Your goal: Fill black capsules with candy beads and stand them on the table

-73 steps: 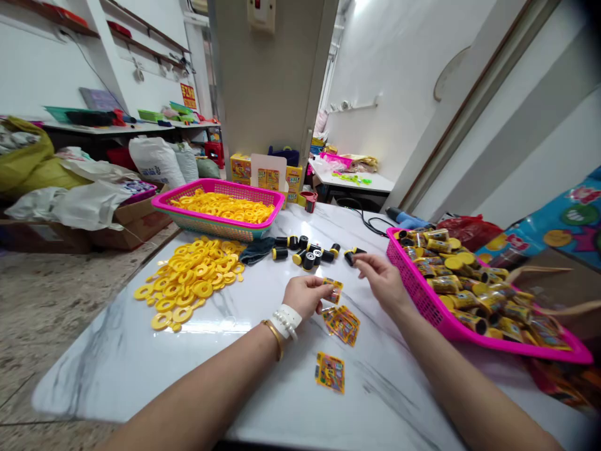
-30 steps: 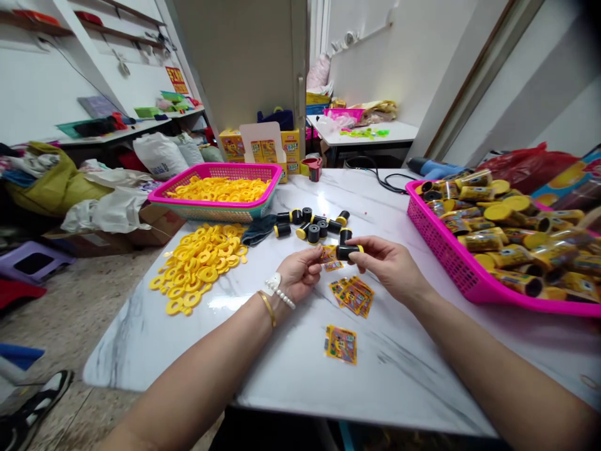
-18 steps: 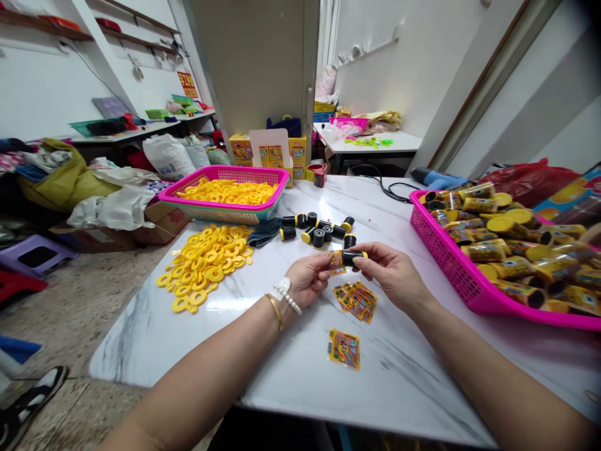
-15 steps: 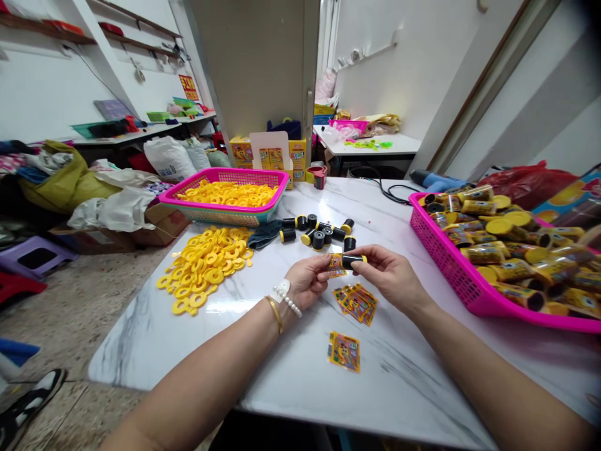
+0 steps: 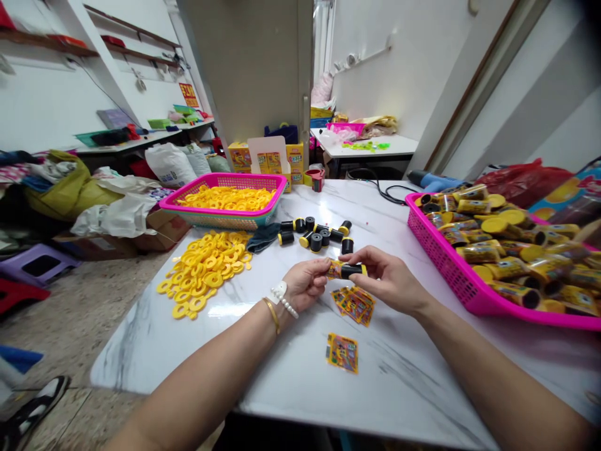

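Between thumb and fingers, my left hand [image 5: 307,282] pinches a printed yellow plastic sleeve label [image 5: 334,269]. My right hand [image 5: 387,275] grips a small black cylinder with a yellow cap [image 5: 352,270] by its capped end. The cylinder's other end meets the label; how far it is inside I cannot tell. Below my hands lies a fanned pile of printed labels [image 5: 354,305], and nearer me a separate label [image 5: 342,353]. Several more black cylinders [image 5: 316,242] lie or stand beyond my hands.
A pink basket [image 5: 441,275] of labelled cylinders stands at right. On the left are loose yellow rings [image 5: 206,269] and a pink basket [image 5: 176,205] full of them. A dark cloth [image 5: 263,238], yellow boxes [image 5: 295,163], a red tape dispenser [image 5: 317,180] and a blue tool [image 5: 429,180] sit farther back.
My right hand has picked up a black cylinder from the table and brought it to the label in my left hand. The cylinder's end now meets the label. The camera view has shifted.
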Available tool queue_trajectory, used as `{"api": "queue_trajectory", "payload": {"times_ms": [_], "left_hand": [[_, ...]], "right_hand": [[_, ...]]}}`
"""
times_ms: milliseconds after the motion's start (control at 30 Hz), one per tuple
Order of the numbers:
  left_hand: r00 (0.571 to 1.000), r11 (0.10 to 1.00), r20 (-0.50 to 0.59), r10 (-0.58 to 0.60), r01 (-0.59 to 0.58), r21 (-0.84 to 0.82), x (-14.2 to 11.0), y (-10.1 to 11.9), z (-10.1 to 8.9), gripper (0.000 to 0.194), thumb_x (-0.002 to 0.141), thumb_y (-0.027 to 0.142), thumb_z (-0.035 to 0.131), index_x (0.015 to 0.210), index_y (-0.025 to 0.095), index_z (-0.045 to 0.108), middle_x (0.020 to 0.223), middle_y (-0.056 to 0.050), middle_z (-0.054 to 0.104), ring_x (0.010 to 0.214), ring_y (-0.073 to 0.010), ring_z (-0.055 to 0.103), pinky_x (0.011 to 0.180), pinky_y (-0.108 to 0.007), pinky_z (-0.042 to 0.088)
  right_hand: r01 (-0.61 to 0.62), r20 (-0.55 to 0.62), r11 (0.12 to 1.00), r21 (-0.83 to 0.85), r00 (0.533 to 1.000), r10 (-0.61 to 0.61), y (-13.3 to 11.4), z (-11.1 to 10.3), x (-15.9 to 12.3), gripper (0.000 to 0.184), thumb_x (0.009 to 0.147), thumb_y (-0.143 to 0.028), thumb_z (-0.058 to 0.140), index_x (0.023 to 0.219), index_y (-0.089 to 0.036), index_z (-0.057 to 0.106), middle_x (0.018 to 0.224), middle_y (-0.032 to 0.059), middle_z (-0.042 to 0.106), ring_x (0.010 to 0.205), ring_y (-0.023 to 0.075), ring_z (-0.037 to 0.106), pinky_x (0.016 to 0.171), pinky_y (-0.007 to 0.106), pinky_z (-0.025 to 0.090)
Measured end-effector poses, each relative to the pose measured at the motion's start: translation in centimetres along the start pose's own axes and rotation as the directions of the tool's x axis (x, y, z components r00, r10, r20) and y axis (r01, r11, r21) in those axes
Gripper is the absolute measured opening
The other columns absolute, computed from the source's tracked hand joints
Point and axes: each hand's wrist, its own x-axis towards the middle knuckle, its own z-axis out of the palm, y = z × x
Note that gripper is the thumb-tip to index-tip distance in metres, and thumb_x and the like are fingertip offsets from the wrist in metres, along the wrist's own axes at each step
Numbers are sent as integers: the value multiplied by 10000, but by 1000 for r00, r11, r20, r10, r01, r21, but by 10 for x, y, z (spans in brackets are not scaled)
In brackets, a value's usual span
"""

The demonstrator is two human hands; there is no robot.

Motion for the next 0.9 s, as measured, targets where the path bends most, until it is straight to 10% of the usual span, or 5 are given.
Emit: {"api": "queue_trajectory", "payload": {"times_ms": [367, 600, 767, 900], "left_hand": [[999, 998, -4, 32, -32, 49, 0, -6, 1, 131, 867, 181, 600, 778, 85, 614, 704, -29, 628, 353, 15, 308, 301, -118, 124], [843, 770, -61, 534, -456, 447, -1, -1, 0, 391, 655, 352, 841, 917, 103, 692, 733, -10, 622, 530, -39, 489, 430, -143, 343], [940, 845, 166, 298, -341, 412, 0, 6, -4, 541, 590, 353, 880, 1039, 136, 671, 866, -61, 687, 730, -151, 644, 619, -259, 485], [933, 808, 177, 312, -359, 468, 1, 3, -6, 410, 605, 351, 871, 904, 118, 714, 746, -37, 688, 640, -117, 612, 641, -262, 451]], "right_hand": [[35, -92, 913, -407, 993, -79, -2, 2, -6, 176, 742, -243, 668, 915, -211, 657, 671, -28, 633, 542, 106, 498, 558, 262, 423], [69, -188, 997, -30, 979, -74, 11, 4, -1, 287, 745, -340, 749, 977, -200, 656, 844, 32, 692, 695, 149, 619, 636, 293, 523], [140, -106, 990, -28, 984, -143, 7, 4, -2, 258, 765, -283, 729, 1013, -216, 702, 943, 42, 659, 760, 146, 619, 686, 304, 561], [185, -37, 982, -35, 982, -187, 4, 3, -2, 362, 789, -246, 688, 1150, -232, 670, 1043, 56, 619, 819, 152, 653, 726, 315, 600]]}}
